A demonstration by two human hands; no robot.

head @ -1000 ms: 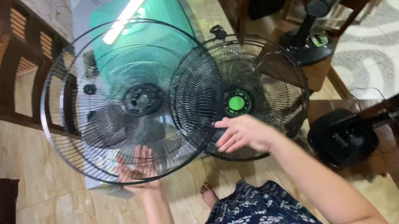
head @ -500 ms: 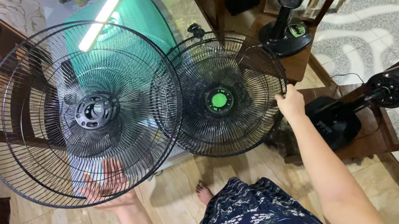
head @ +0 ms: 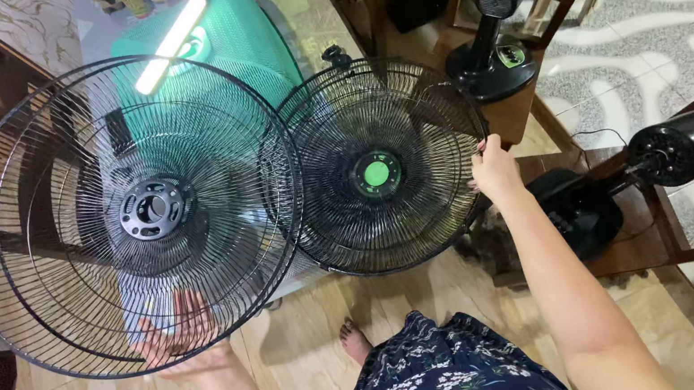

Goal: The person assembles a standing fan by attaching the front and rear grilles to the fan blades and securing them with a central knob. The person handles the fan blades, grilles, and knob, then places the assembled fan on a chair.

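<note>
Left hand (head: 179, 336), fingers spread, supports large grille (head: 128, 212) from beneath. Right hand (head: 493, 170) grips rim of green-hubbed grille (head: 374, 164); grilles overlap.

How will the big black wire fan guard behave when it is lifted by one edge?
The big guard is open thin wire, so probably light. The left hand supports only its lower rim, so it may tilt or flex slightly.

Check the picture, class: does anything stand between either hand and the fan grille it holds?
Nothing visible does. The left hand lies directly against the larger grille; the right hand grips the rim of the green-centred grille.
</note>
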